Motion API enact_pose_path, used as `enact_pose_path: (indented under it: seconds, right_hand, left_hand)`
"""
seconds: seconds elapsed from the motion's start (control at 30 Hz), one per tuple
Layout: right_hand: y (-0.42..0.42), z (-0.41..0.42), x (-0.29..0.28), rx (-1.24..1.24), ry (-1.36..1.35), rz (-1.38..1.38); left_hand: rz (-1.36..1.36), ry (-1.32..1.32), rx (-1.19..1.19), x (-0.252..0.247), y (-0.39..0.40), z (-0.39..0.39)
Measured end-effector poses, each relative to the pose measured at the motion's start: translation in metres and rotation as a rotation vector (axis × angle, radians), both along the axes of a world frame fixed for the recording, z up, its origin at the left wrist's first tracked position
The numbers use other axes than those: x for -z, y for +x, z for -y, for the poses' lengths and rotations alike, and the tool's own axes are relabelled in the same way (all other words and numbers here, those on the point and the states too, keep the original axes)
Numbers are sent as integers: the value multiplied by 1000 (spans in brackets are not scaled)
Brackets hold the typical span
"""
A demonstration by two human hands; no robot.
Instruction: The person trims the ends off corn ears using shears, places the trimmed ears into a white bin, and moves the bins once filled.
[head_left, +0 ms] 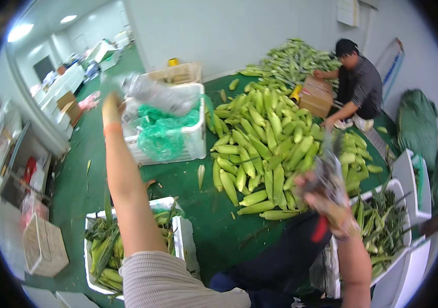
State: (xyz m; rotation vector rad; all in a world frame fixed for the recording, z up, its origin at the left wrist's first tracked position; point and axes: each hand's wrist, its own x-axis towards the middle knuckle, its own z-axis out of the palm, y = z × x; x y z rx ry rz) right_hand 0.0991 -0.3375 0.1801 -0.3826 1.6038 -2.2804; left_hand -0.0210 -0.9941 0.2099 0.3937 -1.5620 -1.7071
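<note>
My left hand (113, 101) is stretched out at the upper left, blurred, beside a greyish-white plastic film or bag (161, 94) above a white plastic crate (194, 142) that holds green plastic bags (161, 142). Whether that hand grips the film cannot be told. My right hand (324, 204) is blurred at the right and holds a crumpled clear plastic bag (330, 173), its wrist wrapped in something clear. Beyond it lies a large heap of corn ears in green husks (261, 138) on the green floor.
A co-worker (361, 81) crouches beside a cardboard box (316, 96) at the upper right. Foam boxes with corn and husks stand at the lower left (188, 238) and right (403, 192). A green sack (417, 123) leans by the wall. A white basket (45, 246) stands at the far left.
</note>
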Motion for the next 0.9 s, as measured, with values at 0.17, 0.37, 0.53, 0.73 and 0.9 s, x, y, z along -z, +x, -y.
enact_pose_path:
  seconds: [0.17,0.37,0.53,0.73,0.9]
  right_hand:
    - [174,-237,37,962,274,184]
    - [423,-389,102,1734,495,377]
    - [657,-336,249,2215,357,831]
    - [643,-307,378,1986,323,1466]
    - [559,-410,405,1813,-88,1609]
  left_hand:
    - [594,168,147,290,-56,-174]
    - [689,-42,640,329,-99,-437]
    - [246,-467,1244,230,-64,-738]
    - [73,-695,1703,195,43,-928]
    - [166,-811,1968,245,120,-985]
